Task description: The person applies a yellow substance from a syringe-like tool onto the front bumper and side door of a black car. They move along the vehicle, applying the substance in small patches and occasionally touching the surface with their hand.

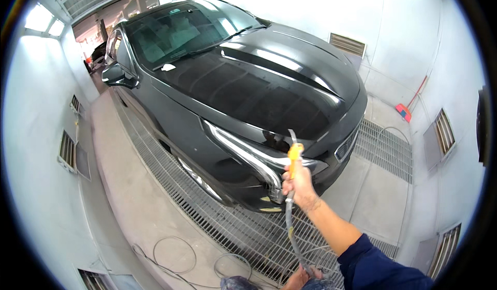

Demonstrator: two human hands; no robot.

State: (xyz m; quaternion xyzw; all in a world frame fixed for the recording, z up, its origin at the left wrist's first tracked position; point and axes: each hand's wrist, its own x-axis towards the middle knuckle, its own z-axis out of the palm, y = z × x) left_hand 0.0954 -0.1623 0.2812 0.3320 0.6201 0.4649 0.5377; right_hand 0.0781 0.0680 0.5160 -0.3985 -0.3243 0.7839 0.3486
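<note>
My right hand (298, 181) is closed around a yellow air blow gun (295, 158), held upright over the front corner of a black car (191, 140). Its thin metal nozzle points toward the glossy hood (248, 96), near the headlight (243, 155). A grey air hose (290, 222) runs from the bottom of the gun down toward my body. At the lower edge, my left hand (298, 278) is partly cut off, with its fingers closed around the hose. A small white piece (168, 67) lies by the base of the windshield (181, 31).
Metal floor grating (207, 220) runs along the car's side and front. Loops of thin hose (176, 259) lie on the pale floor. White walls with louvred vents (67, 147) surround the car. A red broom (404, 112) leans at the right wall; a doorway (111, 18) stands behind.
</note>
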